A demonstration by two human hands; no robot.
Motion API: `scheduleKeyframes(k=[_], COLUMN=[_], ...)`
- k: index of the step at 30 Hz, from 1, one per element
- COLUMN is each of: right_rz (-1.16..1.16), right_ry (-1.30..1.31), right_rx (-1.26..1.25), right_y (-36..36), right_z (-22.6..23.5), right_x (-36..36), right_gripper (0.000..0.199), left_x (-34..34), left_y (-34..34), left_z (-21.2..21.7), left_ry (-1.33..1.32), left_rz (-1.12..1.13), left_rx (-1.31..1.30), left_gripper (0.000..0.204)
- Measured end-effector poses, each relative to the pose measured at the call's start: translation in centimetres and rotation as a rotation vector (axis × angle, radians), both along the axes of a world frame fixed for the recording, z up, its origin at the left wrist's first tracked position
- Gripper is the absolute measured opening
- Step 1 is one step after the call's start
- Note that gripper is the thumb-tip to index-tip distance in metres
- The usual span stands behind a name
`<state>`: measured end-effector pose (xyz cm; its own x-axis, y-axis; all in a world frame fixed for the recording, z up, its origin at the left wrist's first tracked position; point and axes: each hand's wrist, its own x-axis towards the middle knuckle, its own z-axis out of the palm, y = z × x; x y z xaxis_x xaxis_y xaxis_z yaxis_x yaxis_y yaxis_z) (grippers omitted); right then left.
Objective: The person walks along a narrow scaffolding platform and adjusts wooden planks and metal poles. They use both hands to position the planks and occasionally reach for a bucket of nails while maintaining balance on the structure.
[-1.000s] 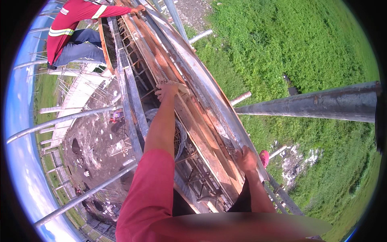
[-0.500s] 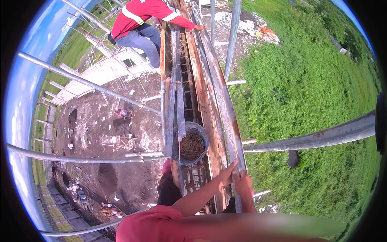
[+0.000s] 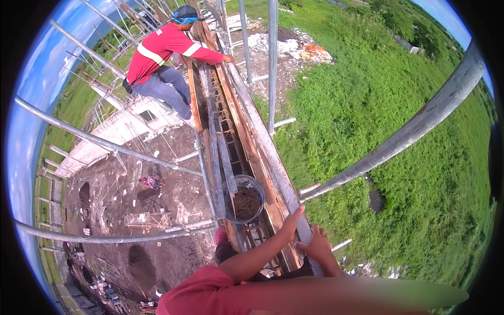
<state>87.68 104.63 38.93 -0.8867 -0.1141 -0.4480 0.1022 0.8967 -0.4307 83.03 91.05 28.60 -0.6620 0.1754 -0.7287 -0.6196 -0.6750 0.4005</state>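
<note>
A long grey plank (image 3: 281, 176) runs along the right side of a narrow wooden form, lying close against its brown side board (image 3: 242, 124). My left hand (image 3: 290, 224) lies against the plank's near part, fingers extended. Just to its right, my right hand (image 3: 318, 245) rests on the outer edge with fingers spread. Both hands touch the plank without wrapping round it. A bucket (image 3: 258, 185) of thin brown sticks or nails, too small to tell which, sits in the form, left of my hands. Narrow grey strips (image 3: 214, 157) lean beside it.
A co-worker in a red shirt (image 3: 157, 50) crouches at the far end, one hand on the plank. Steel scaffold pipes (image 3: 404, 131) cross on both sides. Rebar (image 3: 223, 107) lies inside the form. Far below are grass (image 3: 378, 152) and dirt ground (image 3: 173, 199) with another person.
The plank, earlier bowed and apart from the form, now lies closer against it. My hands have loosened from gripping it to lying against it. The view has shifted, showing more of the co-worker.
</note>
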Motion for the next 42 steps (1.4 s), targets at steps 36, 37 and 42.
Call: scheduleKeyframes(k=[36, 37, 42], right_rz=[-0.112, -0.161, -0.134], right_ry=[-0.137, -0.182, -0.037], right_rx=[-0.341, -0.375, -0.234], right_y=[7.7, 7.9, 9.3], right_z=[0.3, 0.0, 0.1], right_x=[14.9, 15.3, 17.8], right_gripper=[0.080, 0.080, 0.061], left_x=[-6.4, -6.1, -4.6], left_y=[-6.4, -6.1, -4.3], left_z=[5.1, 5.2, 4.6], left_ry=[-0.017, -0.040, -0.111], left_rz=[-0.213, -0.208, -0.145], left_rx=[-0.278, -0.219, -0.113], left_gripper=[0.103, 0.103, 0.092])
